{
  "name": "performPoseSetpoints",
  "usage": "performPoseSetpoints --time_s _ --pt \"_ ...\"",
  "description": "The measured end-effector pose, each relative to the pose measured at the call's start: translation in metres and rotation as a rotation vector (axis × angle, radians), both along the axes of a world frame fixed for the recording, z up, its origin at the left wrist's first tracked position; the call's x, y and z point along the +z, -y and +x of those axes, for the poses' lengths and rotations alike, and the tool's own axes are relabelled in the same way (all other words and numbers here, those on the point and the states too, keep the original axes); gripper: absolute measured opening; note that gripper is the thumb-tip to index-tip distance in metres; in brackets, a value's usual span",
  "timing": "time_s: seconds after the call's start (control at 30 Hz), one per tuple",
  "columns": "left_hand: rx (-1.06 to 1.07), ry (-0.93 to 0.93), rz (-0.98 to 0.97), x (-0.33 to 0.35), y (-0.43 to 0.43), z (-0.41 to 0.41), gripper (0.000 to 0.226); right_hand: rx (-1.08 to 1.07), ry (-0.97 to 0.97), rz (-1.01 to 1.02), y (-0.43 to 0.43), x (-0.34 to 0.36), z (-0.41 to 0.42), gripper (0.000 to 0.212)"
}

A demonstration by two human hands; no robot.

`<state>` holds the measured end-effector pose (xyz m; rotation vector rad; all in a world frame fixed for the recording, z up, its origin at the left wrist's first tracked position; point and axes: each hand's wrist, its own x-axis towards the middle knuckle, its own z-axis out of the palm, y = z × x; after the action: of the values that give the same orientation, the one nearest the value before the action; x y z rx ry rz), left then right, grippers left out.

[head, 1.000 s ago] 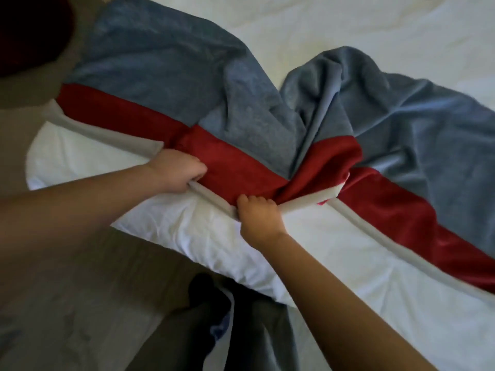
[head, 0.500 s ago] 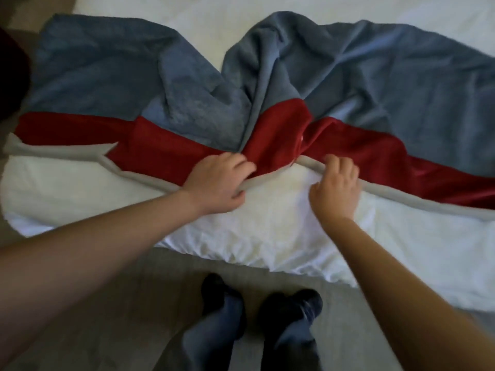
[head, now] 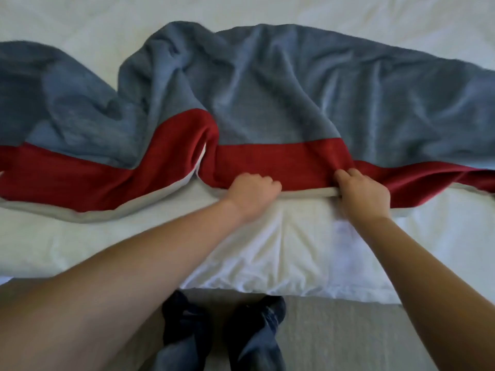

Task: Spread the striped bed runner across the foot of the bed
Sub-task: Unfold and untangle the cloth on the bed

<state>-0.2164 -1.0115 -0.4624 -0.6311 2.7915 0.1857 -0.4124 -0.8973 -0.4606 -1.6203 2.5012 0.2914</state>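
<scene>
The striped bed runner [head: 267, 111], with a wide blue-grey band, a red band and a pale grey border, lies across the white bed [head: 267, 250]. It is rumpled, with a raised fold left of centre. My left hand [head: 253, 195] grips the runner's near grey border at the middle. My right hand [head: 361, 194] grips the same border a short way to the right. The strip of border between my hands is pulled straight. Both ends of the runner run out of the frame.
The bed's near edge crosses the lower part of the view. Below it is grey carpet [head: 348, 338], where my two feet in dark socks [head: 222, 333] stand close to the bed.
My view has swung to face the bed squarely. My hands have spread apart along the border, the right one sliding right, and the bunched fold between them has flattened.
</scene>
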Motion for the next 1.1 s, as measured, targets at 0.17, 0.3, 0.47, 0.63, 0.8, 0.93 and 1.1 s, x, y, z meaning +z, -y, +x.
performPoseSetpoints --time_s 0.17,0.3,0.47,0.63,0.8,0.93,1.1 --pt "-0.050 -0.048 0.193 -0.005 -0.071 -0.060 0.019 -0.118 0.069 0.018 -0.059 0.001 -0.063 0.021" --pt "-0.111 -0.051 0.202 -0.001 -0.092 -0.101 0.025 0.095 0.226 -0.023 -0.092 0.007 -0.091 0.048" --pt "-0.099 -0.166 0.049 0.003 -0.093 -0.148 0.055 0.108 0.094 -0.106 -0.112 0.017 -0.138 0.071" --pt "-0.043 -0.127 0.036 0.003 -0.103 -0.201 0.061 0.137 -0.041 -0.026 -0.094 0.005 -0.163 0.044" --pt "0.032 -0.105 0.134 -0.006 -0.115 -0.222 0.023 0.173 -0.020 -0.016 -0.078 0.000 -0.175 0.015" --pt "-0.025 -0.170 0.218 -0.006 -0.107 -0.230 0.016 0.294 -0.066 -0.048 -0.119 0.004 -0.199 0.025" --pt "-0.218 -0.194 0.169 0.007 -0.112 -0.260 0.019 0.151 -0.027 -0.106 -0.176 0.006 -0.221 0.033"
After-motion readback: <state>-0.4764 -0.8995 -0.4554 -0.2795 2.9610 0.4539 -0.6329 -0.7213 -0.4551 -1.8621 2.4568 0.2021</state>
